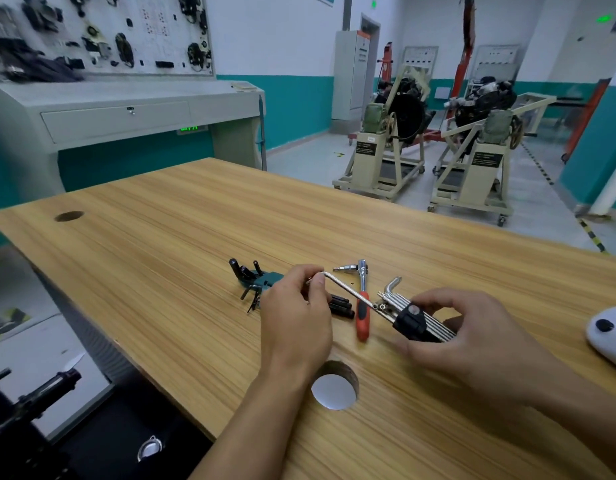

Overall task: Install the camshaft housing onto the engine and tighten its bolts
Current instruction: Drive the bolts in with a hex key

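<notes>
Fig.: Tool selection at table (161, 237). L hand (296, 313) pinches short arm of hex key (348, 289). R hand (472, 334) grips black holder (412, 320) w/ other keys clipped in. Green holder (265, 279) carries dark keys. Risk: key binds in clip, frees abruptly, scatters set or strikes ratchet (363, 306). Camshaft housing not identifiable; engines (407, 109) on stands, well apart across room.

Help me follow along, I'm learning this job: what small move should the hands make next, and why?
Probably draw the long key clear of the black holder. The left hand pinches its bent end, the right hand grips the holder, and the key's far end sits in it.
</notes>
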Demonstrator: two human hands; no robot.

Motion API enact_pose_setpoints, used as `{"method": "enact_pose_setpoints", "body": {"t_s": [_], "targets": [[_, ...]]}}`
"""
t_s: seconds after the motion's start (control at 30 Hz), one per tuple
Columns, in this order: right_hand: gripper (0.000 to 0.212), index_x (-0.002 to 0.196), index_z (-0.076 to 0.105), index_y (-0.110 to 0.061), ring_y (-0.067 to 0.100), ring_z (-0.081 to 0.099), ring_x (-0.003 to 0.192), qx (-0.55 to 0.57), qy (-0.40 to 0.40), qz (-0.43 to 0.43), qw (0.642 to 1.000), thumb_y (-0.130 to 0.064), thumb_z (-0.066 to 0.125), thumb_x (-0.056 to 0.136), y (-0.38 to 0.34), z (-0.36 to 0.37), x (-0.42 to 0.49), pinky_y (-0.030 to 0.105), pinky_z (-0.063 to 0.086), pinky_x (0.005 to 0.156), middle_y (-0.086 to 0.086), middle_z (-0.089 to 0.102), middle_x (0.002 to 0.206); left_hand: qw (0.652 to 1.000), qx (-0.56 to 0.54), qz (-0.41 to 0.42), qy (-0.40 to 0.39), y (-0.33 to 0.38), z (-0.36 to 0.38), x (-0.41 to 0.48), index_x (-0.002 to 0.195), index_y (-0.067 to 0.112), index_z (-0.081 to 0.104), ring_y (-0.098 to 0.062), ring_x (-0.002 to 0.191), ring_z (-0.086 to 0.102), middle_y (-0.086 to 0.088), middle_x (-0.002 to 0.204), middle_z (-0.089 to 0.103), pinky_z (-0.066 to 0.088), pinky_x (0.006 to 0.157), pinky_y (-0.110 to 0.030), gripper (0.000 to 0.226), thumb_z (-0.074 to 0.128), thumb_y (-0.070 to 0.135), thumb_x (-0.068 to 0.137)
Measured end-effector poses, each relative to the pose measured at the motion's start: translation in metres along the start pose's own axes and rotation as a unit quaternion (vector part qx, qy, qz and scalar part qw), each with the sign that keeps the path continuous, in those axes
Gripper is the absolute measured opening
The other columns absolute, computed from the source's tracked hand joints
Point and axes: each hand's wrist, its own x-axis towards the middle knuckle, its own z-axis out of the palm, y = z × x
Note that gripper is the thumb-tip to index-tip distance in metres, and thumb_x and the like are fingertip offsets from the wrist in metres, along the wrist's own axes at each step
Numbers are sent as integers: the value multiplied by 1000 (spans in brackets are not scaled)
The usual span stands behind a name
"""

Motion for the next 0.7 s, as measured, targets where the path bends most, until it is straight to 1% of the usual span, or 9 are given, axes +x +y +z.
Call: {"method": "enact_pose_setpoints", "body": {"t_s": [0.13, 0.2, 0.23, 0.3, 0.4, 0.5, 0.6, 0.63, 0.7], "targets": [[37, 98, 69, -42, 13, 70, 79, -27, -71, 20, 997, -46, 87, 67, 12, -23, 6, 37, 57, 80, -24, 69, 97, 993, 1, -69, 98, -10, -18, 17, 84, 28, 67, -17, 71, 70, 6, 73, 72, 59, 73, -44, 19, 55, 20, 98], [37, 99, 67, -42, 14, 68, 80, -46, -50, 41, 997, -41, 87, 67, 25, -33, 9, 38, 57, 81, -19, 68, 97, 991, -16, -86, 103, -11, -27, 22, 83, 31, 65, -11, 72, 72, 5, 76, 73, 60, 74, -47, 22, 54, 20, 99], [38, 98, 66, -42, 12, 67, 82, -64, -33, 43, 996, -39, 87, 68, 32, -36, 11, 33, 56, 79, -18, 67, 99, 993, -19, -81, 87, -9, -29, 21, 85, 30, 66, -9, 73, 72, 6, 78, 74, 61, 74, -47, 21, 54, 20, 99], [40, 99, 63, -43, 4, 61, 86, -101, -21, 34, 994, -37, 87, 68, 41, -39, 13, 18, 47, 73, -18, 65, 100, 997, -18, -60, 52, -2, -29, 18, 95, 24, 70, -10, 77, 73, 5, 82, 75, 61, 72, -43, 17, 55, 19, 99], [31, 88, 61, -49, -3, 57, 87, -165, -48, 20, 985, -47, 84, 67, 44, -38, 15, 15, 42, 69, -21, 65, 94, 997, -67, -39, 27, 19, -46, 20, 98, 21, 71, -9, 70, 73, 4, 78, 75, 57, 55, -24, 17, 55, 16, 100], [38, 87, 56, -53, -6, 55, 88, -235, -85, 20, 968, -63, 81, 61, 27, -42, 23, 12, 41, 70, -27, 59, 98, 997, -81, -16, 11, 49, -87, 34, 93, 26, 68, -13, 66, 73, 2, 82, 75, 55, 52, -22, 19, 54, 16, 102], [58, 99, 56, -53, -6, 59, 87, -190, -39, -46, 980, -82, 68, 50, -30, -38, 46, 17, 43, 69, -29, 61, 94, 1000, -26, 18, 1, 78, -142, 46, 102, 21, 69, -12, 64, 73, 0, 86, 74, 57, 55, -26, 17, 52, 17, 103], [57, 98, 60, -52, -7, 60, 85, -158, -22, -90, 983, -83, 62, 51, -61, -32, 54, 18, 44, 65, -28, 64, 87, 1000, 3, 30, 4, 87, -162, 49, 104, 19, 69, -10, 64, 72, 0, 88, 74, 59, 58, -28, 17, 52, 18, 103], [47, 94, 65, -51, -8, 60, 85, -90, -26, -204, 975, -83, 57, 60, -139, -9, 65, 19, 46, 57, -31, 64, 89, 996, 61, 60, 22, 106, -202, 52, 104, 19, 69, -9, 64, 72, 1, 89, 74, 60, 65, -32, 16, 53, 18, 102]]}}
